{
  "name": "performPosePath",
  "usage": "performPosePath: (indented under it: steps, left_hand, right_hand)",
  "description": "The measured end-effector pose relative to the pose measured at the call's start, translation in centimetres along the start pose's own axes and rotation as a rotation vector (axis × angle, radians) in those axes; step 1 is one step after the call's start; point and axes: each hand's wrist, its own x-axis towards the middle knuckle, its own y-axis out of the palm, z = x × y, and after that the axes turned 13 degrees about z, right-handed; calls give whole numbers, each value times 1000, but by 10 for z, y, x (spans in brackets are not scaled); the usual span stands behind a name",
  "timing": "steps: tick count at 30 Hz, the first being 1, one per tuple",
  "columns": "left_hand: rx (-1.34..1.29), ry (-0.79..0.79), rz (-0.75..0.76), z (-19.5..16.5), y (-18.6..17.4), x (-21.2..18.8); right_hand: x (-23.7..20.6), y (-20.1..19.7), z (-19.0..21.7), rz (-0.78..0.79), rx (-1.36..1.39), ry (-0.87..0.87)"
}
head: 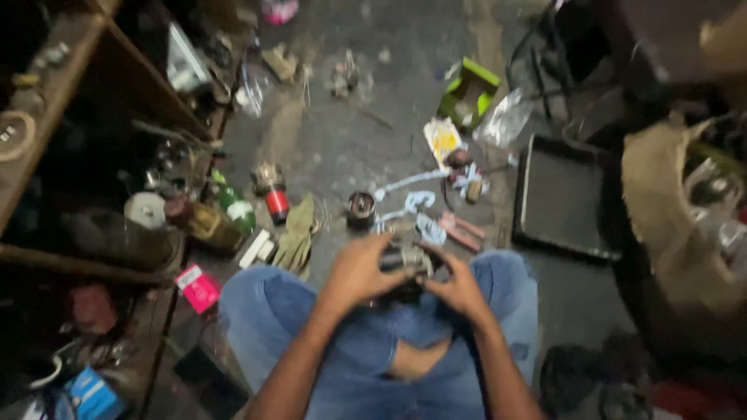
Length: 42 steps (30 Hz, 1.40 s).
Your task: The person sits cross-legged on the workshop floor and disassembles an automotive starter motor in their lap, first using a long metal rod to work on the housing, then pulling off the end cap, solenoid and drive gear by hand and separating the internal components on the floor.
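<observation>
Both hands, left hand (359, 272) and right hand (459, 286), closed around small metal part (406, 260) above jeans (311, 327); steady two-handed grip advisable.

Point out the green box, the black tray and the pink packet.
green box (469, 93), head view, its open top face.
black tray (562, 198), head view, its flat inner floor.
pink packet (198, 288), head view, its top face.

Metal part (406, 264) blurred, half hidden by fingers (381, 247).
</observation>
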Motion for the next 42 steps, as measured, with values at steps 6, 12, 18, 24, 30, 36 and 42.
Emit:
performPosePath:
  steps: [6,12,18,24,30,36,42]
  left_hand:
    - [329,-114,290,-26,6,22]
    - [356,-114,235,-24,14,11]
    - [346,-76,182,-20,15,18]
    - [337,-84,203,-10,25,11]
    - [155,-98,129,-7,3,18]
    - [125,-226,217,-6,5,23]
    - [189,-204,163,-10,13,21]
  right_hand:
    - [0,-2,-7,34,36,-27]
    - [0,-3,1,49,58,-37]
    - [4,-11,-1,62,49,55]
    - [-2,-8,0,85,75,-43]
    - [4,-12,30,20,-48,84]
    - [9,-17,23,71,61,5]
    - [7,-14,12,51,-23,-13]
